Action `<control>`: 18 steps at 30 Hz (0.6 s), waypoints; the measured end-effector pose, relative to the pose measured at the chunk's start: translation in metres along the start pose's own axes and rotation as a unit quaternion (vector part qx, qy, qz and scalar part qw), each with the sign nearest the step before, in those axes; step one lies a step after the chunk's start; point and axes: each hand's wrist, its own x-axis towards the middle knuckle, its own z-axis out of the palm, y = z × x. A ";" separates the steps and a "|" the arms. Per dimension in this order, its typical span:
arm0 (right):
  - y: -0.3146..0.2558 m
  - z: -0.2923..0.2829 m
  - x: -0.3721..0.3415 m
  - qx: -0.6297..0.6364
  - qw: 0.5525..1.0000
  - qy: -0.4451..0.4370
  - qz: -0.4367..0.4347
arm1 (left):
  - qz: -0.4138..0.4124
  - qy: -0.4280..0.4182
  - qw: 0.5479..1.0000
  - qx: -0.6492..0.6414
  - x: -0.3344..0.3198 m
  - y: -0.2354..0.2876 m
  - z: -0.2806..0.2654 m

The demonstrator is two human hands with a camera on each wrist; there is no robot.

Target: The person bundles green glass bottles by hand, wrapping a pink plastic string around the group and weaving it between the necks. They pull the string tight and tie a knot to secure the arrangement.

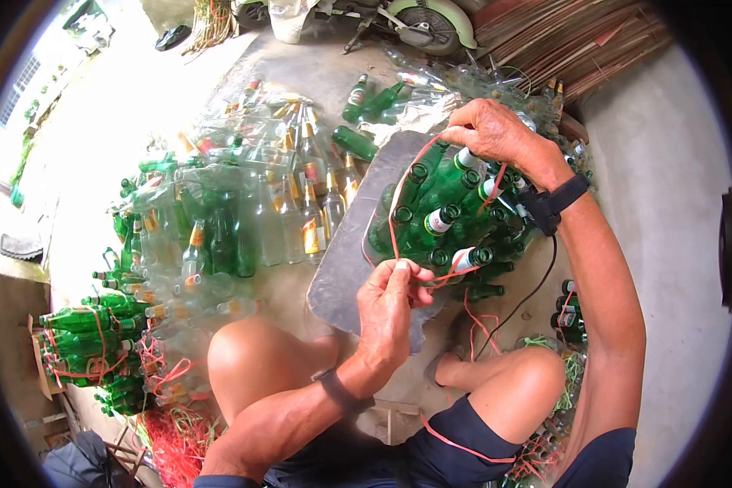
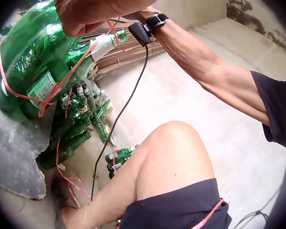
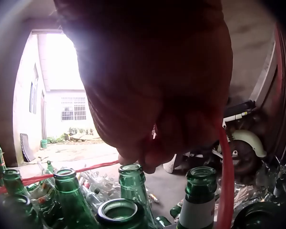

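Observation:
A cluster of green glass bottles (image 1: 431, 203) stands upright on a grey slab (image 1: 342, 276) before the person, ringed by red plastic string (image 1: 397, 203). The left hand (image 1: 390, 313) pinches the string at the near side of the bottles, between thumb and fingers. At the far side, the right hand (image 1: 496, 138) holds another stretch of it just above the bottle necks. In the right wrist view this hand (image 3: 152, 86) is dark, with string running out on both sides. Over the bottles' sides in the left wrist view, strands of string (image 2: 45, 101) cross at a knot-like spot.
Clear and green bottles (image 1: 244, 211) crowd the left, beside tied bottle bundles (image 1: 81, 342). Loose red string (image 1: 179, 447) lies at the lower left. A black cable (image 1: 537, 293) hangs from the right wrist. A motorcycle (image 1: 423, 28) and stacked wooden strips (image 1: 577, 49) stand behind.

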 end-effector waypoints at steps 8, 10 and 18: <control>0.016 -0.014 -0.019 0.082 0.995 -0.021 0.054 | -0.001 0.002 1.000 -0.008 0.002 -0.001 -0.002; 0.019 -0.009 -0.023 0.058 0.995 0.056 0.052 | 0.000 0.004 1.000 -0.004 0.002 0.000 -0.002; 0.018 0.008 -0.005 0.042 0.992 0.106 0.061 | 0.016 -0.001 1.000 0.010 0.001 0.000 -0.003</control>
